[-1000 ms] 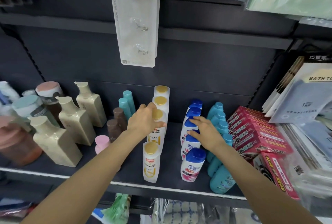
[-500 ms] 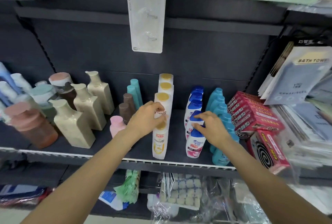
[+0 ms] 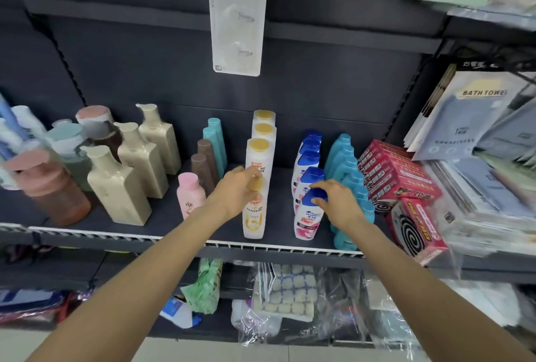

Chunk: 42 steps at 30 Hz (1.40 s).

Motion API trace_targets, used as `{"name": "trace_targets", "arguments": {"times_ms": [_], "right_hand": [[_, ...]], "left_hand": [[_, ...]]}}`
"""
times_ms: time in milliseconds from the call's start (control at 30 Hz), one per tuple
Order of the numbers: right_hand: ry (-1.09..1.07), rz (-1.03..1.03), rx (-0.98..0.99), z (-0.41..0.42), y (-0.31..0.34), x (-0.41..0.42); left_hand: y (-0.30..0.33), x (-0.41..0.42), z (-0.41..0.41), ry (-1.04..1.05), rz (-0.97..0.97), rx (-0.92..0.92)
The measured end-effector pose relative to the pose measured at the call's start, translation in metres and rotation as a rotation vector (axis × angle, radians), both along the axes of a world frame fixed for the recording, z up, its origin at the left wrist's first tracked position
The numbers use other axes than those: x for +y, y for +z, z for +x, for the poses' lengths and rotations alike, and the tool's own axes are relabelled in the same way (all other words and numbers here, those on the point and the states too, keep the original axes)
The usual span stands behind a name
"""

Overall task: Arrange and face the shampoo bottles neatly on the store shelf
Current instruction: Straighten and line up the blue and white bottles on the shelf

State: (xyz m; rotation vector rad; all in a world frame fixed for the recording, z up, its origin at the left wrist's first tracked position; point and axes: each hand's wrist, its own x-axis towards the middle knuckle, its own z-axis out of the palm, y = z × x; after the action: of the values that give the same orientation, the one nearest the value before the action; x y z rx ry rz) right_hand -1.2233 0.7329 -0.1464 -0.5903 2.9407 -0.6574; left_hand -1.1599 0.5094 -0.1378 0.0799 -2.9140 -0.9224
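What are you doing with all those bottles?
A person is tidying shampoo on a store shelf. The left hand grips the gold cap of the front white bottle, and the right hand holds the blue cap of the front bottle in the next row. Both bottles stand upright near the shelf's front edge.

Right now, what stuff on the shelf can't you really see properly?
All in the head view:
- Gold cap of the front white bottle: mostly covered by the left hand.
- Blue cap of the front blue-capped bottle: partly under the right hand.
- Front teal bottles: hidden behind the right forearm.
- Bottles at the far left: blurred and cut off by the picture's edge.
- Bath towel packs: small print unreadable, blurred.
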Motion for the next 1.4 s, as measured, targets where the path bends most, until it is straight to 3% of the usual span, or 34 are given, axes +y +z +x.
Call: {"name": "trace_targets", "arguments": {"times_ms": [133, 267, 400, 533, 633, 900, 1167, 1400], "right_hand": [[0.003, -0.045, 0.050, 0.006, 0.003, -0.006], [0.020, -0.221, 0.071, 0.024, 0.015, -0.021], [-0.097, -0.517, -0.276, 0.036, 0.026, -0.033], [-0.220, -0.998, -0.748, 0.052, 0.039, -0.038], [-0.223, -1.280, -0.914, 0.065, 0.049, -0.038], [-0.223, -1.434, -0.727, 0.074, 0.066, -0.044], [-0.025, -1.433, -0.625, 0.070, 0.082, -0.036], [0.110, -1.421, -0.609, 0.065, 0.089, -0.029]], "left_hand": [[0.026, -0.004, 0.011, 0.085, 0.097, 0.197], [0.058, -0.012, 0.036, 0.191, 0.294, 0.385], [0.074, -0.021, 0.058, 0.249, 0.514, 0.459], [0.079, -0.028, 0.074, 0.272, 0.776, 0.491], [0.080, -0.031, 0.084, 0.262, 0.927, 0.474], [0.077, -0.043, 0.099, 0.220, 0.998, 0.331], [0.082, -0.051, 0.103, 0.158, 1.163, 0.261], [0.083, -0.059, 0.108, 0.061, 0.986, 0.280]]}}
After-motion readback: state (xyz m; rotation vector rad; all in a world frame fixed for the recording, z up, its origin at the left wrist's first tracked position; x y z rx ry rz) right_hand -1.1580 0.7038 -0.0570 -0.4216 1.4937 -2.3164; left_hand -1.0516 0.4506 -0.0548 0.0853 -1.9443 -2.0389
